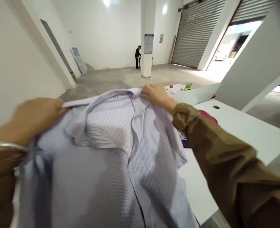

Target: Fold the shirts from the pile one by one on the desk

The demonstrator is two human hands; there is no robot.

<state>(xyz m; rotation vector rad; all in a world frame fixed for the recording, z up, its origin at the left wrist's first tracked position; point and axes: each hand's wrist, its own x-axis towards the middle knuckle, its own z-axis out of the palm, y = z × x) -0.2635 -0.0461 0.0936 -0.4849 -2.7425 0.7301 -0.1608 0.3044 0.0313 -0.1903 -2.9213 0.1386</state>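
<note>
So the white table (244, 126) sits behind our striped shirt (111, 158), which blocks part of it and the dark pink cloth (208, 116). Our left hand (35, 114), pretty blurry, and right hand (155, 93) have fingers pinched on its shoulders.

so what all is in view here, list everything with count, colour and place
striped shirt: one, pale lilac-grey, held up in front
white tabletop: at least one, white, right
cloth bundle: one, pinkish red, behind right sleeve
green item: one, unclear what, beyond the tabletop
red item: one, small, left of the green one
pillar: one, white, centre back
poster: one, blue and white, on pillar
person: one, dark clothes, beside pillar
roller shutters: two, grey, right
lights: two, white, top
left hand: one, blurred, gripping shirt
right hand: one, at collar
sleeves: two, brown, on both arms
</note>
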